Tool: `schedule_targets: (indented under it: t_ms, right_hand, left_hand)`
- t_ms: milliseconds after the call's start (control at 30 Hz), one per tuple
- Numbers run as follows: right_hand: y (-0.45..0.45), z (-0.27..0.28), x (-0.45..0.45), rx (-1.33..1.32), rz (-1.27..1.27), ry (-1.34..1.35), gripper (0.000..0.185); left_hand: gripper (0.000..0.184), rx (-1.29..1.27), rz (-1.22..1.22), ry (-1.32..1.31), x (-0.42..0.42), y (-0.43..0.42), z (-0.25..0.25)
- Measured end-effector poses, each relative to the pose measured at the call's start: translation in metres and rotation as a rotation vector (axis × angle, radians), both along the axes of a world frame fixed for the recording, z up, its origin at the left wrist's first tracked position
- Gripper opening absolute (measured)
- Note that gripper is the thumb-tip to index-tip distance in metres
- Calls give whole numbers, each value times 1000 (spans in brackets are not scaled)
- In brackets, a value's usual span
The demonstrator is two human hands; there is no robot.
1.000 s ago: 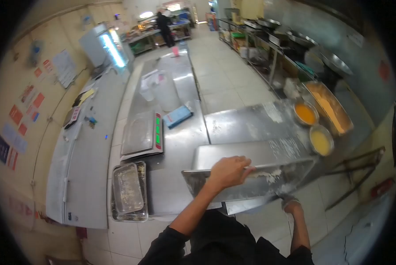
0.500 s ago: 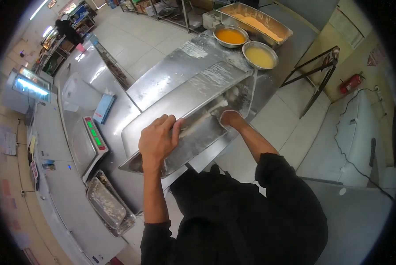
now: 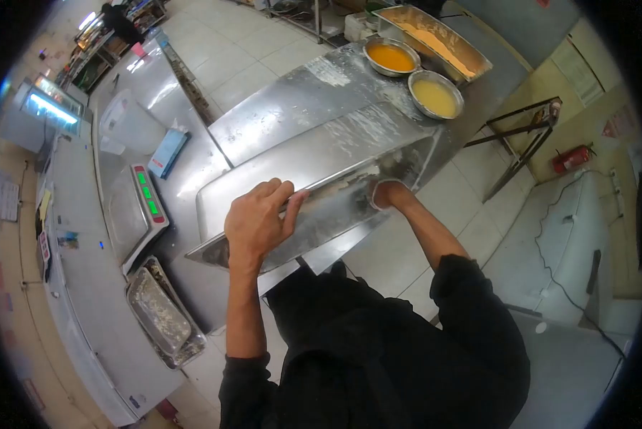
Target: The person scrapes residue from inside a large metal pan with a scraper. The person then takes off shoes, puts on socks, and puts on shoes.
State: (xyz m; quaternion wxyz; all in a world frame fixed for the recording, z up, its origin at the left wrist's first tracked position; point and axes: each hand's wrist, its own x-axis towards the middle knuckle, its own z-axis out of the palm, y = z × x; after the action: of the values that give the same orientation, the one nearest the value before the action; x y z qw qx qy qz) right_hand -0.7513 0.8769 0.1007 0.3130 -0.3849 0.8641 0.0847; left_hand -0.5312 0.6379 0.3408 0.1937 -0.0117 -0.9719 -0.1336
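A long metal tray (image 3: pixel 303 239) is tipped on its side at the table's near edge, its open side toward me, with white residue inside. My left hand (image 3: pixel 260 218) grips its upper rim near the left end, thumb over the edge. At the right part of the opening is my right hand (image 3: pixel 389 194), in what looks like a clear glove; its fingers reach inside and are hidden. Beyond the tray stand a bowl of orange liquid (image 3: pixel 390 56), a bowl of pale yellow liquid (image 3: pixel 435 96) and a deep pan of orange powder (image 3: pixel 435 44).
On the left are a scale (image 3: pixel 138 211) with green digits, a blue box (image 3: pixel 168 153), a clear plastic container (image 3: pixel 131 123) and stacked floury trays (image 3: pixel 160 311). A metal stand (image 3: pixel 510 139) and fire extinguisher (image 3: pixel 572 159) are at the right. Another person (image 3: pixel 120 25) stands far back.
The view has swung toward the right. My right hand has gone from below the tray into its opening. My left hand still holds the rim, and the tray looks slanted in view.
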Motion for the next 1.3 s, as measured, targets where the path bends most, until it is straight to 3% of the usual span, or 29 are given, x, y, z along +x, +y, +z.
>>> schedule_targets:
  t_ms: [100, 167, 300, 367, 400, 500, 600, 667, 833, 900, 1000, 1067, 1133, 1233, 1300]
  right_hand:
    - [2, -9, 7, -279, 68, 86, 33]
    - [-4, -42, -13, 14, -108, -16, 40]
    - [-2, -9, 14, -2, 88, 58, 33]
    - [8, -28, 26, -178, 14, 152, 32]
    - [12, -64, 12, -166, -60, 46, 33]
    - [-1, 13, 33, -40, 86, -5, 35]
    - [22, 61, 70, -191, -144, 11, 34]
    - [42, 90, 76, -174, -88, 69, 34]
    - [57, 74, 82, -84, -76, 98, 34]
    - [44, 80, 89, -171, -166, -33, 35]
    - [48, 27, 84, -278, -207, 89, 33]
    - [48, 67, 94, -229, -247, 67, 34]
    - [49, 143, 108, -187, -321, -20, 39]
    - [86, 122, 102, -370, -342, -4, 43]
    - [97, 137, 111, -463, -409, -18, 41]
  left_hand:
    - [27, -13, -8, -19, -1, -1, 2]
    - [27, 4, -13, -9, -3, -2, 0]
    - [28, 3, -51, 28, -3, -9, -1]
    - [28, -8, -38, 21, -4, -11, -2]
    - [28, -26, -40, 8, -2, -9, -3]
    - [29, -31, -69, 3, -3, -12, 2]
    - [31, -52, -119, 4, 2, -22, 2]
    - [33, -27, -140, -30, 4, -27, 4]
    - [35, 58, -228, -62, -12, -5, 23]
    - [36, 116, -307, -81, -29, 16, 16]
    - [39, 60, -269, -87, -43, 32, -1]
    - [41, 14, -203, -154, -44, 36, -2]
    - [38, 25, -210, -94, -44, 35, -3]
    - [39, -12, -179, -199, -42, 37, 5]
    - [37, -19, -188, -134, -42, 36, -5]
